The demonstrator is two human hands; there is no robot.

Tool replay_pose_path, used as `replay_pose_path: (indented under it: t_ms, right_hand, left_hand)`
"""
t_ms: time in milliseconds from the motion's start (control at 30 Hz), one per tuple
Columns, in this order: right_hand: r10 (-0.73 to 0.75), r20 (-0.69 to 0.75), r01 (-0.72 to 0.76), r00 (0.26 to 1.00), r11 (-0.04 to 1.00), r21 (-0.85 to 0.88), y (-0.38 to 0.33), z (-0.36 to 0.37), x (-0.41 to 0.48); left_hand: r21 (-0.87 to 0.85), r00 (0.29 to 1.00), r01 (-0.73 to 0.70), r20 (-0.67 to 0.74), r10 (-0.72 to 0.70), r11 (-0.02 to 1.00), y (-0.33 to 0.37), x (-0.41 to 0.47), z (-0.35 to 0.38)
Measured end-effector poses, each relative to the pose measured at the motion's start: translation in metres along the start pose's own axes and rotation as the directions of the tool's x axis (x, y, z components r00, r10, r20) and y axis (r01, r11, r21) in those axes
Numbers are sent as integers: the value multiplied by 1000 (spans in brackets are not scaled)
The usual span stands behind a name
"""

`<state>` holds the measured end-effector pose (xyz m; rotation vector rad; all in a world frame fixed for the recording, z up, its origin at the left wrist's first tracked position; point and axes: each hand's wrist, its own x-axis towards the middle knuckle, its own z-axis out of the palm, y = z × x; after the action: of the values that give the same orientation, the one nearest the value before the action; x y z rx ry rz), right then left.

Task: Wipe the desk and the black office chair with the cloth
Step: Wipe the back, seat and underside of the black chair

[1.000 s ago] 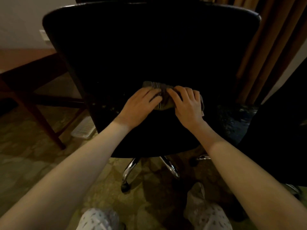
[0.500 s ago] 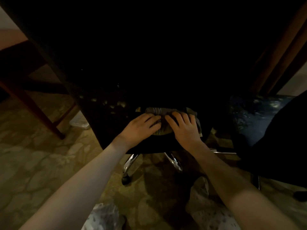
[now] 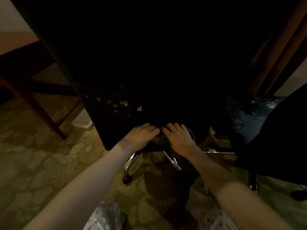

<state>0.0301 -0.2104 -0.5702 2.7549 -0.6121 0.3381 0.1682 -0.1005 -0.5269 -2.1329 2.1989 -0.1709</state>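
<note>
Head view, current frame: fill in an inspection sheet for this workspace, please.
Surface: black office chair back, very dark, pale flecks low on its left side.
Job's things: cloth bunched at the chair back's lower edge; desk at far left.
Clutter: white tray-like thing on the floor by the desk leg.
Grippers: left hand and right hand side by side, both pressing the cloth.
Cables: nothing seen.
Surroundings: patterned carpet, brown curtain, chrome chair base, second dark chair at right.
</note>
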Motion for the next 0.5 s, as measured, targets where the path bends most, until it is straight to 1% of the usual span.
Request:
replay_pose_path:
  t_ms: [67,100,133,200,267,333,400,467,500]
  right_hand:
    - [9,-108,-12,994,1000,-21,2,-9,2]
    - [-2,-195,0,981,1000,-12,4,-16,6]
    - [-19,-316,15,949,1000,-14,8,-22,10]
    - [-49,-523,47,851,999,-19,10,-46,22]
    - [-74,-644,65,762,997,-39,10,-70,37]
    - [-116,-726,75,678,993,-88,7,-94,52]
    - [-141,-765,90,629,990,-109,3,-113,66]
    - [-142,-759,100,636,990,-102,-3,-122,76]
    - [-147,-744,102,652,989,-106,-6,-123,80]
  left_hand:
    - [50,980,-90,-174,97,995,-5,-10,-13]
    - [95,961,-93,-252,114,991,-9,-13,-21]
    - [116,939,-84,-324,117,990,-13,-15,-29]
    - [157,878,-71,-458,137,985,-22,-19,-47]
    - [202,810,-42,-567,152,979,-34,-27,-63]
    - [207,748,3,-649,135,978,-45,-36,-79]
    - [184,686,53,-721,98,981,-52,-48,-94]
    - [175,654,100,-754,68,979,-60,-53,-104]
    - [184,655,128,-753,56,974,-64,-55,-106]
